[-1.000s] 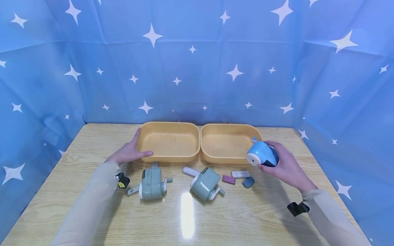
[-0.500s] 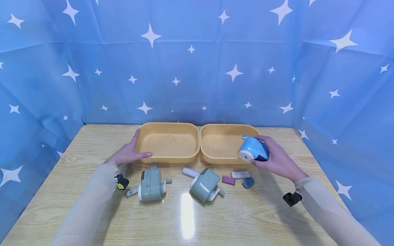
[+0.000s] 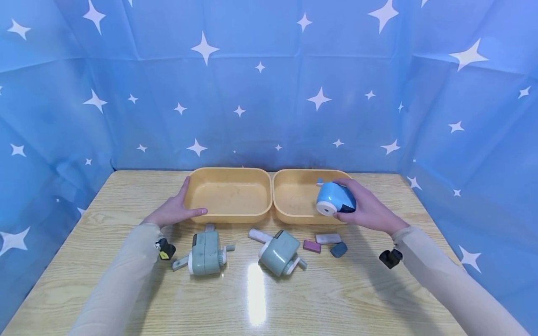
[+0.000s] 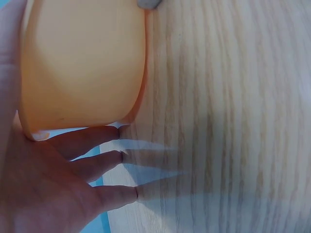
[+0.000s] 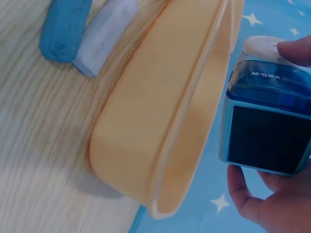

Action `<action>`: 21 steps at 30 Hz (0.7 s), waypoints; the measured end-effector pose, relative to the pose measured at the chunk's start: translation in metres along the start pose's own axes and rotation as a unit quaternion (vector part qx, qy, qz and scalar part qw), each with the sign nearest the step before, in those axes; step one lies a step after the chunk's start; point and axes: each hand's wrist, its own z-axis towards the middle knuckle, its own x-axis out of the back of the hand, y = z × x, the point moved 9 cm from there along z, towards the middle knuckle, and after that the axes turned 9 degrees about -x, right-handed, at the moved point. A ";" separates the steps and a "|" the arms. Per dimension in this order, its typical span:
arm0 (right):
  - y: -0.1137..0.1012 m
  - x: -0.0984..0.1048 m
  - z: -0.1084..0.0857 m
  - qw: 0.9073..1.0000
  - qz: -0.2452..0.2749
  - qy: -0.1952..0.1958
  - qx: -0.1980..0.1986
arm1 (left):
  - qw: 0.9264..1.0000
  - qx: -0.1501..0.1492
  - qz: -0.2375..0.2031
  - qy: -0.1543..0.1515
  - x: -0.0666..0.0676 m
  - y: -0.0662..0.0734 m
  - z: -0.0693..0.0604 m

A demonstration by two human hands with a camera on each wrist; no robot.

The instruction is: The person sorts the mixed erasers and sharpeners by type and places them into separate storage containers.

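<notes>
Bins [image 3: 229, 218], two, stand side by side mid-frame. Over the right bin [image 3: 296, 219] we see the right hand [image 3: 370, 205] grasping a blue sharpener [image 3: 333, 196]; the left hand [image 3: 173, 210], fingers spread and extended, touches the left bin [image 3: 235, 218]. Lower centre, we count two green sharpeners [image 3: 206, 254] and three small blocks [image 3: 312, 246].

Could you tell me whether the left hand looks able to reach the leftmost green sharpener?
Probably yes: the left hand rests at the left tray, and nothing visible blocks its way to the leftmost green sharpener.
</notes>
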 end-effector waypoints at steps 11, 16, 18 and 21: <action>-0.005 -0.006 0.017 1.000 -0.003 -0.030 0.005 | 1.000 0.002 -0.001 0.005 0.001 -0.001 0.001; -0.003 -0.012 0.024 0.999 0.014 -0.047 0.011 | 1.000 0.004 -0.006 0.006 0.001 -0.002 0.001; -0.003 -0.014 0.027 0.998 0.020 -0.051 0.019 | 1.000 0.004 -0.009 0.006 0.001 -0.002 0.001; -0.004 -0.015 0.030 0.998 0.025 -0.057 0.031 | 1.000 0.003 -0.010 0.006 0.000 -0.002 0.000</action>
